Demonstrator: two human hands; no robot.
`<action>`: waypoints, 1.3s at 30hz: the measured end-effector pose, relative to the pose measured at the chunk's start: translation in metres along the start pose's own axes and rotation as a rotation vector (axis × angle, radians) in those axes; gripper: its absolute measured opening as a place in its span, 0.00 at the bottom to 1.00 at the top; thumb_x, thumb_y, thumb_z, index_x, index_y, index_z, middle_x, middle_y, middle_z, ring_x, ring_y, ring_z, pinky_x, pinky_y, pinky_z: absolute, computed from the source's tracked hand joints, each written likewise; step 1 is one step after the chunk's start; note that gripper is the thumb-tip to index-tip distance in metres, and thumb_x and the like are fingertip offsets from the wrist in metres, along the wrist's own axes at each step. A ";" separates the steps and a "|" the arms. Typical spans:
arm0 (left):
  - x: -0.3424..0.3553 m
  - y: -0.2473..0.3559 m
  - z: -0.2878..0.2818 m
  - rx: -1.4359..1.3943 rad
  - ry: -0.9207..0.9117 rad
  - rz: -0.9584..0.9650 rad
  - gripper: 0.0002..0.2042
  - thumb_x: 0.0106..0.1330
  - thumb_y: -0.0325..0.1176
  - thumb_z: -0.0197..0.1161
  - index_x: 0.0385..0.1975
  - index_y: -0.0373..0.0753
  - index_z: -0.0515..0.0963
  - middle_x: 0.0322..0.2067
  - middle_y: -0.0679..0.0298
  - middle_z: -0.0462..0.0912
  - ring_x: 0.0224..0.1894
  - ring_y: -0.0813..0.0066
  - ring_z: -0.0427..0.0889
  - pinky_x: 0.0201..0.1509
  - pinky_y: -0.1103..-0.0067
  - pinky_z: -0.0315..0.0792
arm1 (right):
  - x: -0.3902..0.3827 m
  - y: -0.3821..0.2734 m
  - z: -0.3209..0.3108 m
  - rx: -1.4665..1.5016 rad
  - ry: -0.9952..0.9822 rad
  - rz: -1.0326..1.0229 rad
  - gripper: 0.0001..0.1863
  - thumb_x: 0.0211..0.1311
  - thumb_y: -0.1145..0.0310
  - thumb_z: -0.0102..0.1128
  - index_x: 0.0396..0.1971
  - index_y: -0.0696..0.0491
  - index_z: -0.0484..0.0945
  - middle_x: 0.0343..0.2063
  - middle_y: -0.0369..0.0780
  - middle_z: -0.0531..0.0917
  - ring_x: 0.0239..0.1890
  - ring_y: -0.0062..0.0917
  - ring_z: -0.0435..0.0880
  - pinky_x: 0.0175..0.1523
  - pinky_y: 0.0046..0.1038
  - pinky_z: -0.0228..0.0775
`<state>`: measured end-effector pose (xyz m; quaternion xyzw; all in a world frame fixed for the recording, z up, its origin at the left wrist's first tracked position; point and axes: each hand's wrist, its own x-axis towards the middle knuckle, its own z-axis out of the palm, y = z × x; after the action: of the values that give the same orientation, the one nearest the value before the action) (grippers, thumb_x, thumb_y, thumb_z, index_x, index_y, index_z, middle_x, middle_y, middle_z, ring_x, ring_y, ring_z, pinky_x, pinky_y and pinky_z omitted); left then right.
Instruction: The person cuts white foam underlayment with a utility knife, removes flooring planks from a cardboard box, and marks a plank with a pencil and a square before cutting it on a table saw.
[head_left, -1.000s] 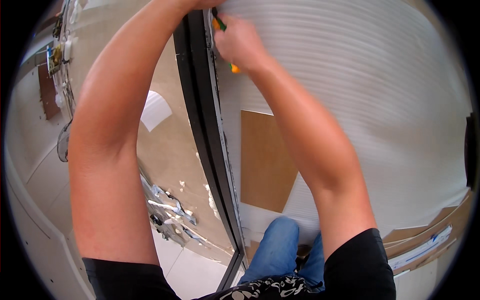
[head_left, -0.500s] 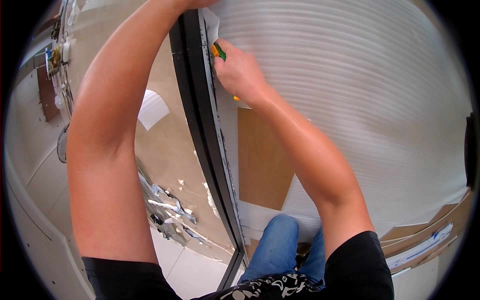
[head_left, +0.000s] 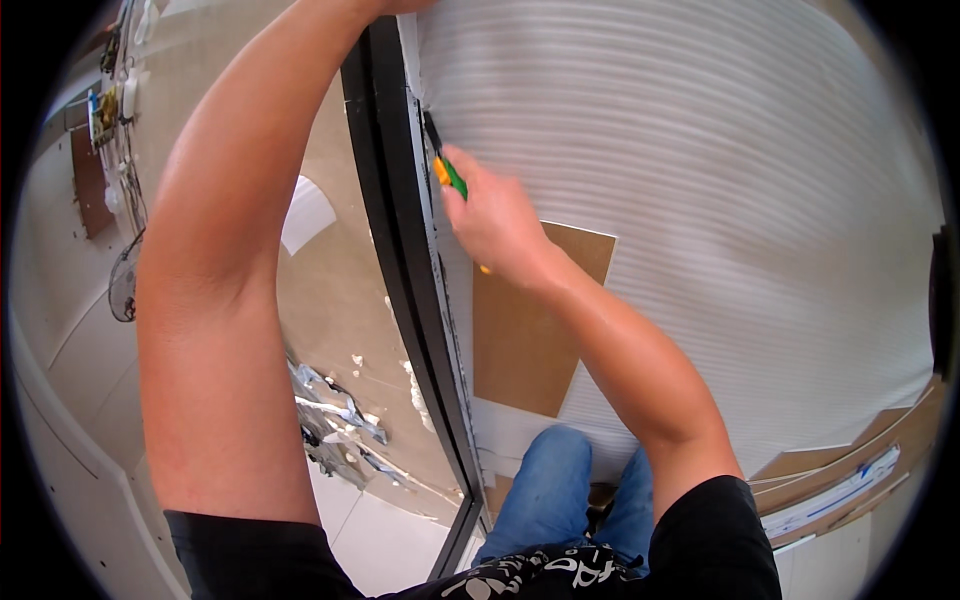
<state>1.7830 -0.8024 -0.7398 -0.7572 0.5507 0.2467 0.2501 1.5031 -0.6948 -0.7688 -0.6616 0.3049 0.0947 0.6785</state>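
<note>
My right hand [head_left: 498, 222] grips a utility knife [head_left: 454, 180] with a green and yellow handle. Its dark blade points away from me, the tip close to where a white ribbed foam sheet [head_left: 720, 190] meets a long black frame [head_left: 398, 220]. My left arm reaches far forward over the frame. Only a sliver of my left hand [head_left: 405, 5] shows at the top edge, by the frame's far end; its fingers are cut off from view. Below my right wrist lies a brown rectangular board [head_left: 525, 345] on the white sheet.
Left of the frame is a brown surface [head_left: 335, 310] with a white paper piece [head_left: 307, 215] and a heap of scraps [head_left: 345, 415]. At the lower right, a white strip with blue marks [head_left: 835, 490] lies near brown sheets. My jeans-clad knees [head_left: 548, 480] are close to the frame.
My right hand has drawn the knife toward me along the frame, and the blade now shows. The raised white flap by the blade is no longer seen. My left arm stays nearly still.
</note>
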 end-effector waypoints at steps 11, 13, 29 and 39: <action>0.002 0.001 0.007 0.107 0.053 0.014 0.35 0.70 0.40 0.51 0.76 0.33 0.54 0.79 0.51 0.51 0.81 0.58 0.48 0.77 0.40 0.53 | 0.162 -0.048 -0.132 -0.942 0.552 -0.497 0.24 0.74 0.52 0.49 0.58 0.54 0.79 0.58 0.53 0.80 0.62 0.45 0.78 0.67 0.47 0.68; -0.003 -0.005 0.017 0.150 0.125 0.046 0.36 0.69 0.42 0.54 0.77 0.35 0.55 0.79 0.54 0.51 0.81 0.59 0.48 0.76 0.39 0.53 | 0.185 -0.040 -0.125 -0.978 0.639 -0.631 0.27 0.73 0.55 0.48 0.62 0.58 0.75 0.64 0.53 0.76 0.68 0.45 0.74 0.72 0.46 0.63; -0.011 -0.044 0.043 -0.432 0.650 -0.149 0.08 0.72 0.33 0.57 0.44 0.38 0.77 0.37 0.47 0.80 0.47 0.45 0.81 0.52 0.58 0.76 | 0.183 -0.047 -0.116 -1.216 0.260 -0.385 0.43 0.70 0.37 0.49 0.77 0.46 0.58 0.80 0.42 0.52 0.82 0.40 0.46 0.82 0.51 0.33; -0.024 -0.081 0.054 -0.526 0.882 -0.053 0.08 0.73 0.34 0.53 0.39 0.38 0.76 0.37 0.44 0.79 0.44 0.40 0.79 0.50 0.54 0.74 | 0.189 -0.051 -0.108 -1.292 0.356 -0.405 0.40 0.73 0.31 0.39 0.79 0.33 0.53 0.81 0.33 0.48 0.83 0.32 0.41 0.82 0.48 0.26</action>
<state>1.8486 -0.7278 -0.7563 -0.8402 0.5037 0.0276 -0.1991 1.6493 -0.8554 -0.8217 -0.9817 0.1647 0.0187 0.0933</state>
